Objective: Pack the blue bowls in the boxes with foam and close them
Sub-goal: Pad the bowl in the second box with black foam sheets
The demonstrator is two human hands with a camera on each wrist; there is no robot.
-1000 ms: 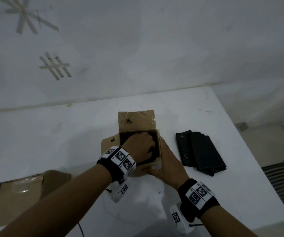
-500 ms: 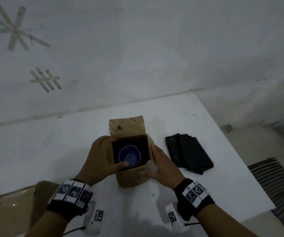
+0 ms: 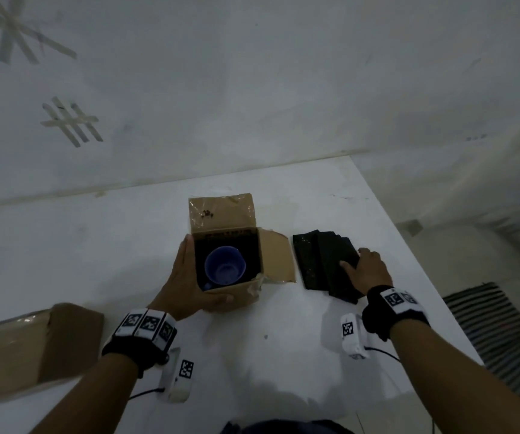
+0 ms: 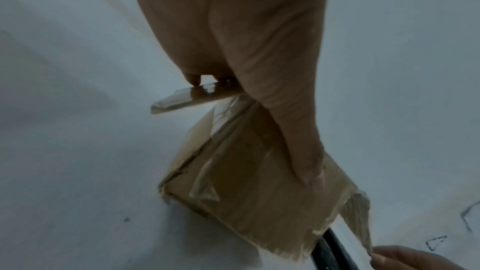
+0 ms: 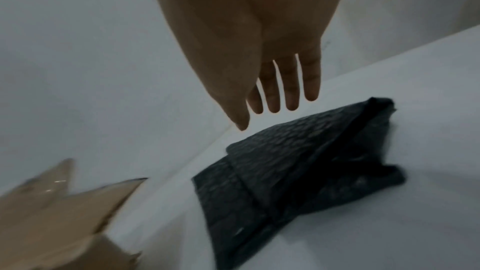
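Note:
A small cardboard box [image 3: 236,297] stands open mid-table, lined with black foam, with a blue bowl [image 3: 225,270] upright inside it. My left hand [image 3: 186,283] grips the box's near left corner, fingers along the left side and thumb [image 4: 306,151] across the front wall [image 4: 246,188]. A stack of black foam sheets [image 3: 321,264] lies just right of the box. My right hand [image 3: 366,270] is over the stack's right end with fingers straight [image 5: 291,89] and spread above the foam [image 5: 298,171], holding nothing.
A second, larger cardboard box [image 3: 33,349] lies at the near left. The opened box's right flap [image 3: 279,258] hangs out toward the foam. The table's right edge [image 3: 434,277] runs close beside the stack, with a striped mat [image 3: 503,339] on the floor beyond.
My left hand came out of the box and took its left side, leaving the bowl showing inside. My right hand let go of the box and moved right over the foam stack.

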